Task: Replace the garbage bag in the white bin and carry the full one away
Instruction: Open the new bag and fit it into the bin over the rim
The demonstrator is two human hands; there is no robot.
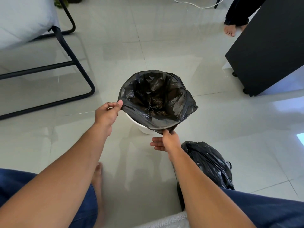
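A white bin [144,128] stands on the tiled floor in the middle of the view, mostly covered by a fresh black garbage bag [156,97] whose mouth is spread open over it. My left hand [108,112] pinches the bag's left edge, held out beyond the bin's rim. My right hand [166,141] pinches the bag's near edge, folded down over the bin's front rim. A full, tied black garbage bag [209,163] lies on the floor close to my right forearm.
A black-framed chair [69,63] with a pale cushion stands at the left. A black cabinet on castors [266,50] is at the right. Another person's bare foot [229,31] shows at the top right, and a white cable [197,4] lies beyond.
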